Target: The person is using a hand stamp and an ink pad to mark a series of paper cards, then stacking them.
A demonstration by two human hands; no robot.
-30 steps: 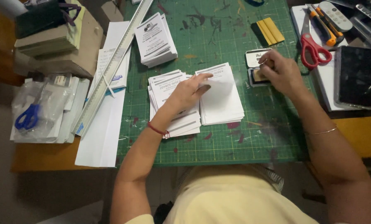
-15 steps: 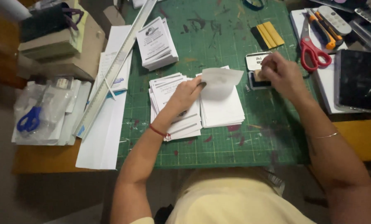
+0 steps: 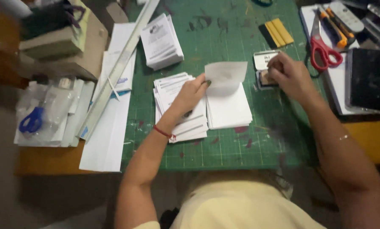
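Observation:
My left hand [image 3: 189,94] pinches the top white sheet [image 3: 226,75] of a plain white stack [image 3: 230,111] and holds it lifted and curled above the stack. Under my wrist lies a fanned pile of printed leaflets [image 3: 171,87]. My right hand [image 3: 288,75] grips a small stamp [image 3: 265,78] pressed onto an open ink pad [image 3: 264,60] to the right of the stacks. Everything sits on a green cutting mat [image 3: 224,148].
Another leaflet stack [image 3: 161,41] lies at the back of the mat. A long metal ruler [image 3: 118,70] and white paper sheets [image 3: 107,140] lie left. Red scissors [image 3: 322,44], a utility knife [image 3: 335,26], a dark phone [image 3: 368,79] and yellow scrapers [image 3: 278,32] are right. Blue scissors [image 3: 32,119] and a cardboard box [image 3: 77,46] are far left.
My left hand has peeled the top white sheet up off the stack; one second ago it lay flat. My right hand stays at the ink pad.

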